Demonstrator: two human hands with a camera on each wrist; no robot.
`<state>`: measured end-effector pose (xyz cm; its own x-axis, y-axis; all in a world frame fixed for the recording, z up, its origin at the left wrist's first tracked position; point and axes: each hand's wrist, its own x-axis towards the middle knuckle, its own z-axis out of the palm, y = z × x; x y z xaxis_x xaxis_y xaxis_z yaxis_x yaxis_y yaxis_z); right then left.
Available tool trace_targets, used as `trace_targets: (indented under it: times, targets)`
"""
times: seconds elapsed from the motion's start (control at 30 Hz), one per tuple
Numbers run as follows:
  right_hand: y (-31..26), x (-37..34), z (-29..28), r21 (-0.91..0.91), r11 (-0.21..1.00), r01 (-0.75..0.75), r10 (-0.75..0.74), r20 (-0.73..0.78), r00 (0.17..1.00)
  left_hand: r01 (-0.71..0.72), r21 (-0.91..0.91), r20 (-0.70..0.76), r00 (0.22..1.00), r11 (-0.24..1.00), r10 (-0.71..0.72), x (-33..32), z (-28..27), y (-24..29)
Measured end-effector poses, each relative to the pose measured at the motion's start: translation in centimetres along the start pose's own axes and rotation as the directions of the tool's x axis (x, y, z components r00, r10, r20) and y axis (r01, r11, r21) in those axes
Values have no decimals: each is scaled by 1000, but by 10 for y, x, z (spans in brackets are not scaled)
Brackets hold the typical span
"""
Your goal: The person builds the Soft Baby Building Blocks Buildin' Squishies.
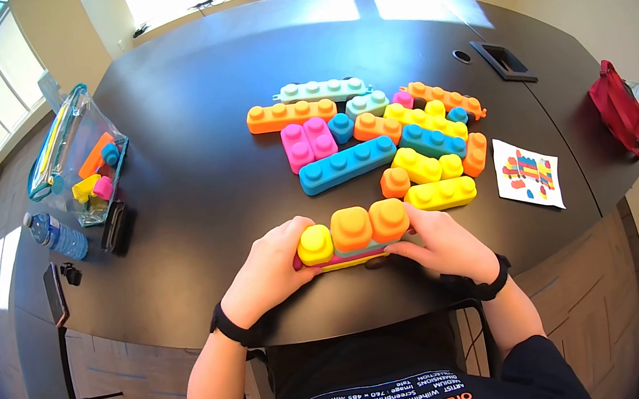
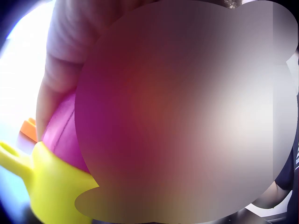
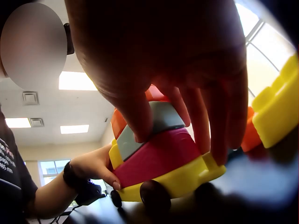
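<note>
At the table's near edge, a stack of toy building blocks (image 1: 352, 229) stands between both hands. Its yellow wheeled base (image 3: 180, 184) has black wheels and a hook-like end piece. On the base sits a magenta block (image 3: 156, 156), with a pale grey-green block (image 3: 166, 116) above. Orange blocks (image 1: 388, 220) and a small yellow block (image 1: 315, 245) form the top row. My left hand (image 1: 267, 264) grips the stack's left end, fingers against the magenta block. The right hand (image 1: 449, 247) holds the other end, thumb on the near side, fingers over the far side.
Ahead lie several loose blocks, among them a long blue block (image 1: 348, 165) and a yellow block (image 1: 440, 194). A printed picture sheet (image 1: 528, 174) is to the right, near a red bag (image 1: 620, 108). A water bottle (image 1: 57, 235) and clear zip bag (image 1: 84, 147) stand left.
</note>
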<state>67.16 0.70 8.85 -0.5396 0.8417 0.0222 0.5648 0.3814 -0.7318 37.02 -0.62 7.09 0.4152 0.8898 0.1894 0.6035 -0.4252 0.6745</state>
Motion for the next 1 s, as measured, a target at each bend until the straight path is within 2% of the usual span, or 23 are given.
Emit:
trace_targets:
  times: [0.13,0.2,0.23,0.3,0.37,0.43,0.57,0.7,1.0]
  targets:
    - [-10,12,-1,-55,998,42,-41,23,999,0,-1,-38,999,1000,0,-4,-8,-4]
    - [-16,23,-1,-130,984,125,-123,22,992,14,-9,-88,996,1000,-15,-7,-16,-8]
    - [-18,31,1,-130,983,128,-125,24,992,20,-9,-115,993,1000,-21,-9,-22,-10]
    - [-22,48,6,-91,962,256,-259,-30,965,52,-23,-162,985,998,-55,-14,-36,-15]
    - [-20,61,10,-74,962,263,-265,-14,964,73,5,-212,975,997,-71,-16,-52,-23]
    - [-18,71,12,-185,925,333,-347,-50,937,78,35,-256,964,996,-66,-17,-69,-36]
    - [-19,77,12,-180,943,280,-286,-2,958,134,71,-312,944,988,-105,-7,-95,-73]
    - [-20,74,13,-171,941,293,-292,32,956,152,95,-333,936,984,-112,11,-106,-113]
    - [-14,64,-1,-185,946,267,-270,13,963,214,125,-313,935,969,-166,23,-102,-129]
